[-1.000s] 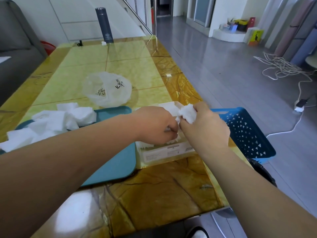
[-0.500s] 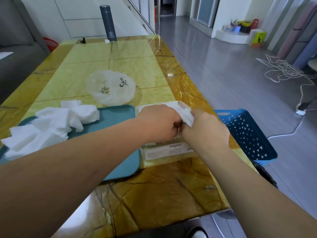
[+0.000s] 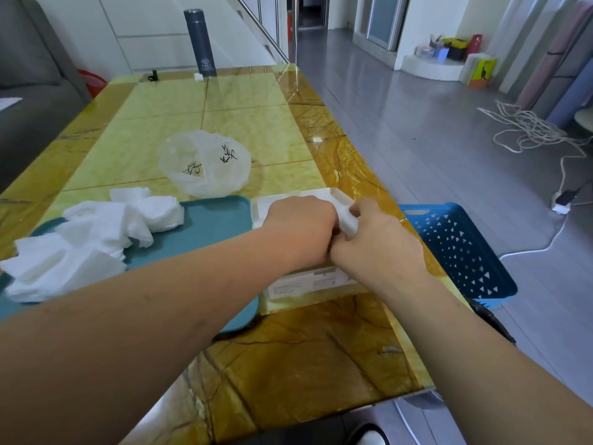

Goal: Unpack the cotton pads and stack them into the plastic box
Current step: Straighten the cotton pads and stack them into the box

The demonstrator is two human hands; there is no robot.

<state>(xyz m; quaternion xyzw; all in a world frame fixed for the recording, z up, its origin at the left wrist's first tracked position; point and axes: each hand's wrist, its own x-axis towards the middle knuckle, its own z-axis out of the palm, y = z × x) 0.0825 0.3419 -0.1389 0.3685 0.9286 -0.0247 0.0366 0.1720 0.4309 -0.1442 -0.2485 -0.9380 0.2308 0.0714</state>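
Both hands meet over the shallow translucent-white rectangular plastic box (image 3: 337,193). It sits on the glossy yellow-green marble-pattern table (image 3: 256,130) near the right edge, just beside the flat teal plastic tray (image 3: 211,220).

Key relation: a small white stack of cotton pads (image 3: 349,221) is held between the 2 hands, above the far-right part of the box. The box lies straight below the pads, so the set-down looks like a short drop with no sideways reach. The box's long axis appears to run away from the person, with the near wall and its printed label (image 3: 308,282) facing the camera.

- Right hand (image 3: 380,242): thumb and fingers pinched together on the stack.
- Left hand (image 3: 301,224): knuckles up, fingers curled under, touching the right hand. Fingertips are hidden, so I cannot tell whether it also grips the stack.

Hidden: the 2 hands and forearms cover nearly all of the box interior. Only the far rim, 1 far corner and the near wall show. How many pads are inside, and whether they lie square, cannot be made out.

Supply: a heap of loose cotton pads (image 3: 96,242) lies on the left part of the tray, well apart from the box. The left hand is the nearer 1 for the next fetch.

Other: a crumpled clear plastic bag (image 3: 205,162) with black print lies beyond the tray. A blue perforated plastic basket (image 3: 459,248) sits below the table's right edge.
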